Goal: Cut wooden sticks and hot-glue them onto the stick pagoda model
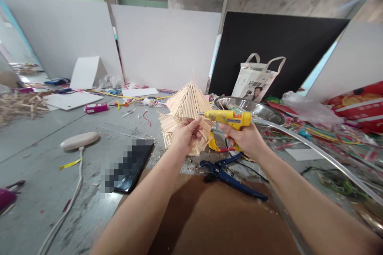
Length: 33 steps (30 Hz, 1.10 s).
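Observation:
A yellow hot glue gun (229, 117) is gripped in my right hand (243, 137), its nozzle pointing left and a long clear glue stick trailing from its rear. My left hand (188, 131) is closed in a pinch just below the nozzle tip; whatever lies between its fingers is too small or hidden to make out. Directly behind that hand stands a model tower of thin wooden sticks (186, 99), with a pointed roof and a wider tier beneath. My left hand covers part of the lower tier, and I cannot tell whether it touches the model.
Blue-handled cutters (231, 179) lie on a brown board (227, 219) in front of me. A dark phone (134, 167) and a white power strip (80, 141) are at left. Behind the glue gun sits a metal bowl (269, 114), near a white bag (253, 81). Scraps litter the right.

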Motion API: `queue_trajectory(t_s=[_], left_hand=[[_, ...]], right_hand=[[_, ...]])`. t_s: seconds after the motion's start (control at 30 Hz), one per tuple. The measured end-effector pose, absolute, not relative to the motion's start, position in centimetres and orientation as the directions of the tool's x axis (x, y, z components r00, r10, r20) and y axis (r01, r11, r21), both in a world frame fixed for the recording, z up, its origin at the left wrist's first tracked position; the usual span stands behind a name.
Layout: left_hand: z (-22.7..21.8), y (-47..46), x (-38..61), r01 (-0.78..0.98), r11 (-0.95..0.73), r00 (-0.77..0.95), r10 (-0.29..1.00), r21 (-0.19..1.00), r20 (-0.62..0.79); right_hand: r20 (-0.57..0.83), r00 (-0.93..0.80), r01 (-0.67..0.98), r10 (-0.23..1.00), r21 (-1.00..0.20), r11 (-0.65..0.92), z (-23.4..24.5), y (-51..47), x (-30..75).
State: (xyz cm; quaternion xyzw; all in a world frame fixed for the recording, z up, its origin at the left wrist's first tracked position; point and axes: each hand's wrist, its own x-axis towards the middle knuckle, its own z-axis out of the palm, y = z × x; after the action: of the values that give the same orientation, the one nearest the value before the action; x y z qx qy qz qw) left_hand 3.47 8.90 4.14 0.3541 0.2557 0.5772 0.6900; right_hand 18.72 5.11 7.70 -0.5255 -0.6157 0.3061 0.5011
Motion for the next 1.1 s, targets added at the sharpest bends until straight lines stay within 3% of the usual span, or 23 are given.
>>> queue_trajectory(t_s=[0.37, 0.57, 0.7, 0.9, 1.03, 1.1], left_hand=[[4.4, 9.0, 3.8, -0.567, 0.043, 0.117, 0.993, 0.823, 0.029], [4.6, 8.7, 3.8, -0.570, 0.046, 0.103, 0.995, 0.821, 0.016], [4.8, 8.6, 3.7, -0.581, 0.062, 0.108, 0.994, 0.812, 0.002], [4.7, 8.6, 3.8, -0.588, 0.051, 0.103, 0.995, 0.807, 0.012], [4.7, 8.6, 3.8, -0.593, 0.043, 0.094, 0.995, 0.804, 0.016], [4.6, 8.6, 3.8, -0.592, 0.043, 0.097, 0.995, 0.805, 0.019]], right_hand=[[0.279, 0.056, 0.330, 0.959, -0.911, 0.246, 7.8, 5.0, 18.7], [0.254, 0.157, 0.326, 0.954, -0.926, 0.192, 7.8, 4.2, 20.1], [0.125, 0.297, 0.241, 0.947, -0.969, 0.053, 6.7, 3.2, 23.9], [-0.236, 0.476, 0.079, 0.847, -0.948, -0.308, 3.5, 2.5, 30.9], [-0.316, 0.497, 0.086, 0.808, -0.909, -0.408, 0.8, 3.1, 33.3], [-0.295, 0.506, 0.192, 0.810, -0.878, -0.439, -0.3, 3.6, 34.0]])
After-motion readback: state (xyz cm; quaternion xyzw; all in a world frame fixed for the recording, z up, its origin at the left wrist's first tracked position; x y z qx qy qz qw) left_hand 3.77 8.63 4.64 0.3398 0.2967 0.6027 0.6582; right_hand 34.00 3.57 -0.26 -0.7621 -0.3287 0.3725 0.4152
